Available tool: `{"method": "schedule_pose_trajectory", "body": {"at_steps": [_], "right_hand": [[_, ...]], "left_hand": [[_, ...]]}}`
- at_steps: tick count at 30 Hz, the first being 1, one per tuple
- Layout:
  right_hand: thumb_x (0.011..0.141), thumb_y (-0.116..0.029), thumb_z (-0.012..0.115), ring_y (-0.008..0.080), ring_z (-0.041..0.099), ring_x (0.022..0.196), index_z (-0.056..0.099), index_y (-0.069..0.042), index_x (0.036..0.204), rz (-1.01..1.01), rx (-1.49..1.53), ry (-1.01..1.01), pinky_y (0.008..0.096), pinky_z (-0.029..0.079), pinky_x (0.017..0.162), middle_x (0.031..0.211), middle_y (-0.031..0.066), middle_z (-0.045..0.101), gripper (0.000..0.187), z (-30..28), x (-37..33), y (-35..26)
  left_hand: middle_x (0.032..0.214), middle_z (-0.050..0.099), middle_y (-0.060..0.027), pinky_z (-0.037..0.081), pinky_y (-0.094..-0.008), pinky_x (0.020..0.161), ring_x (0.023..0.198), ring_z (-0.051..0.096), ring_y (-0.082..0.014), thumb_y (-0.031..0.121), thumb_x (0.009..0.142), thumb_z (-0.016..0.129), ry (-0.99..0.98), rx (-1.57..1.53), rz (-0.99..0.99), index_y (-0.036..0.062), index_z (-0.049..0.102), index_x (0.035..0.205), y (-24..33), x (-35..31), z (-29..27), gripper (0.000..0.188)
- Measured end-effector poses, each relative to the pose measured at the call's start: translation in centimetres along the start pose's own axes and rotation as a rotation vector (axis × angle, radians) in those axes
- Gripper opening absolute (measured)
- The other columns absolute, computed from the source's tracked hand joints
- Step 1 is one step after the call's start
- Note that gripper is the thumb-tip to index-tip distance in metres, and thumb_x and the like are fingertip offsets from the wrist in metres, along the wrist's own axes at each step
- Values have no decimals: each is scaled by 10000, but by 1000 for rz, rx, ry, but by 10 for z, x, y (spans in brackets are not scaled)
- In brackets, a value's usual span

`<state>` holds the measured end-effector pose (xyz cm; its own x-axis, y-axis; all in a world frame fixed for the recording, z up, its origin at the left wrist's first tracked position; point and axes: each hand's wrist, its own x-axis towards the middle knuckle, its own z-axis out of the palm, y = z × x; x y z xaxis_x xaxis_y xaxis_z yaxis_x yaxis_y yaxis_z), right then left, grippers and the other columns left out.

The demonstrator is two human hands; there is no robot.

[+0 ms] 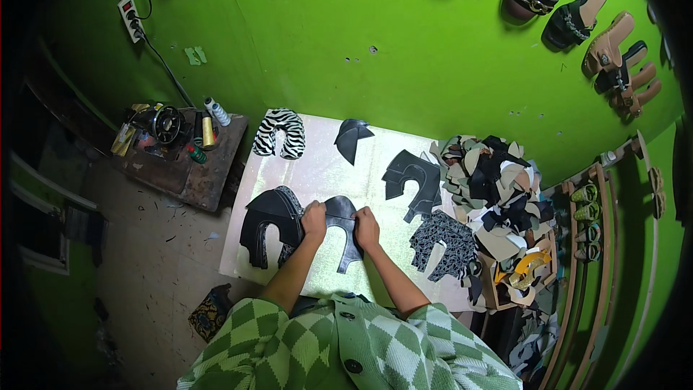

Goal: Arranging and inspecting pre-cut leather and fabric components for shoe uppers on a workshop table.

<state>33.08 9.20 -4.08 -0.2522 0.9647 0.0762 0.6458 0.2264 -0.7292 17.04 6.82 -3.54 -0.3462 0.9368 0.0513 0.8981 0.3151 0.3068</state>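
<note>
Green wall [253, 36] backs the tabletop [317, 167], over which my left hand [314, 221] and right hand [367, 229], fingers curled closed, pinch opposite edges of the black cutout [341, 221]. From afar, I'd hold it flat between level grips, clear of the dark stack [258, 218].
</note>
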Motion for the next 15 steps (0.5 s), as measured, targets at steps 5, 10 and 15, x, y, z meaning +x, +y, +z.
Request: {"method": "schedule_pose_trajectory", "body": {"at_steps": [5, 10, 15], "right_hand": [[766, -27, 448, 285, 521, 869, 548, -9, 1004, -270, -265, -9, 355, 430, 761, 935, 127, 526, 259, -2, -21, 0], [776, -72, 444, 215, 506, 892, 524, -7, 1103, -504, -545, 71, 343, 400, 794, 989, 85, 535, 343, -4, -28, -1], [802, -114, 437, 199, 509, 903, 546, -34, 1064, -375, -577, -166, 328, 398, 758, 982, 78, 525, 294, -8, -16, -10]], "left_hand": [[979, 547, -80, 472, -318, 744, 931, 554, -222, 107, 777, 480, 28, -3, 185, 49, 550, 1047, 4, -33, 4, 284], [1165, 504, -110, 422, -335, 838, 1083, 492, -233, 111, 769, 474, 88, 178, 286, 22, 462, 1196, -4, -41, 18, 436], [1190, 493, -114, 417, -349, 858, 1103, 482, -239, 129, 741, 497, 24, 286, 319, 17, 449, 1209, -9, -42, 23, 483]]}}
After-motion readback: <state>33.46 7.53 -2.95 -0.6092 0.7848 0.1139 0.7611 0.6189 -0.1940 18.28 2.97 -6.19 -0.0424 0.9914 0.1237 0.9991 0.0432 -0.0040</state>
